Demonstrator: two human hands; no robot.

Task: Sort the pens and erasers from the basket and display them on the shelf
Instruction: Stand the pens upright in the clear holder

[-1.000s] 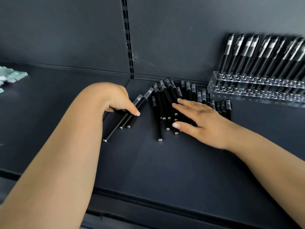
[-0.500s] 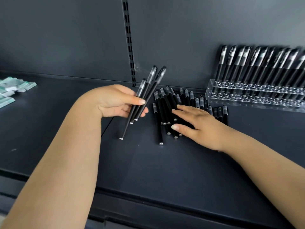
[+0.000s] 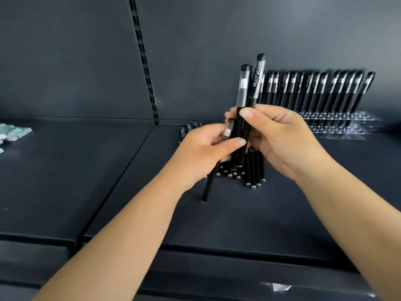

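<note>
Nearest: 2 hands raised over the dark shelf [image 3: 217, 224]. L hand [image 3: 201, 148] fingers curled round 1 black pen [image 3: 213, 170], tilted, its lower end pointing down toward the shelf. R hand [image 3: 280, 137] pinches 2 upright pens [image 3: 249, 88], caps up, thumb across the barrels. Under the hands, loose pile of pens [image 3: 252, 168] lying flat on the shelf, count unclear, partly hidden. Behind, R: clear rack [image 3: 338, 124] w/ approx 15 pens standing in a row [image 3: 314, 90], blurred. Far L: pale green erasers [image 3: 13, 132], several, cut off by frame edge.
</note>
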